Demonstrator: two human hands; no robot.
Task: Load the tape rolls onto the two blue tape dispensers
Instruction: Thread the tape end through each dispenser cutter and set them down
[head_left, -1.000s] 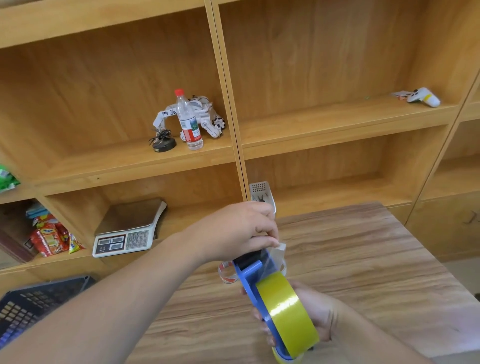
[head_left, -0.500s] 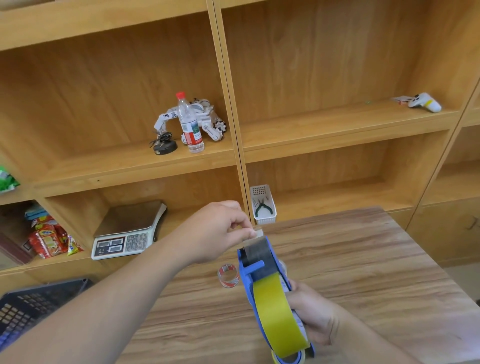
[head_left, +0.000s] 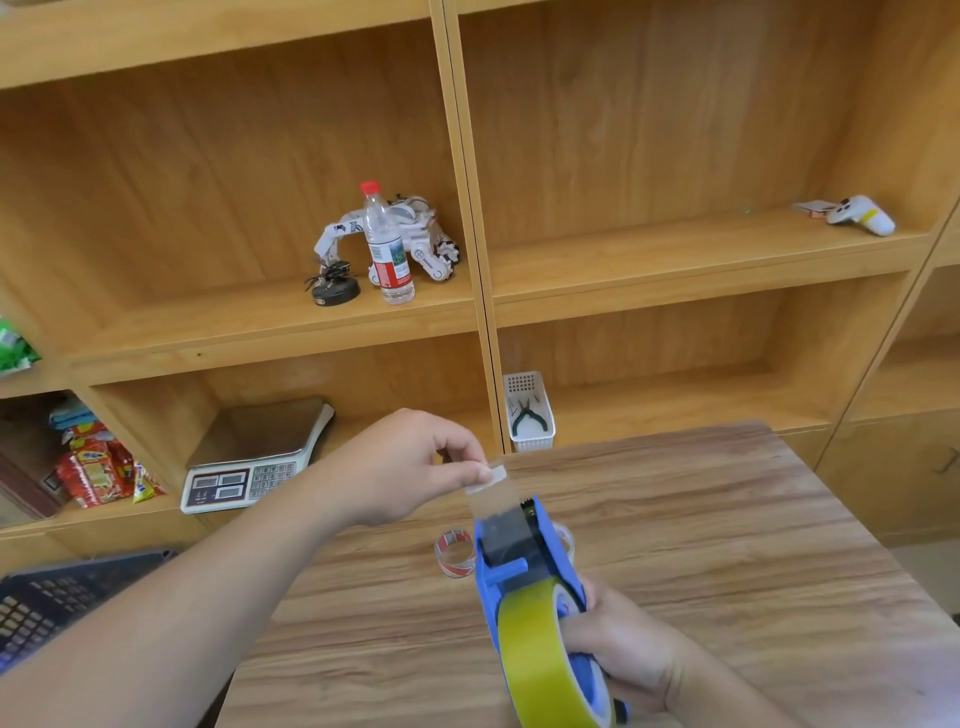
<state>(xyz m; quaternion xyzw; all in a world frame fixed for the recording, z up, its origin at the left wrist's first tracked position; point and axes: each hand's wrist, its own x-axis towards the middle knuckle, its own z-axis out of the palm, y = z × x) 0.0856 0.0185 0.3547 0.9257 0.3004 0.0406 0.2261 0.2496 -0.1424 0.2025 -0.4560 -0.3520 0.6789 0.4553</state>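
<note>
Left hand (head_left: 410, 467) grip pinching clear tape end (head_left: 485, 480), right hand (head_left: 623, 649) grip clenched around blue dispenser (head_left: 519, 561), yellow roll (head_left: 540, 660) mounted, above counter (head_left: 727, 545)

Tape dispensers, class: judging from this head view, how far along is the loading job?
Done: a yellow roll sits in the blue dispenser held by the right hand. In hand: the left hand pulls its tape end past the cutter. Left: a small roll lies loose; no second dispenser shows.

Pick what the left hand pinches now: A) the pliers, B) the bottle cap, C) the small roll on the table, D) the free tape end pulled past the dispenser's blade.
D: left hand pinches the tape end above the dispenser.
</note>
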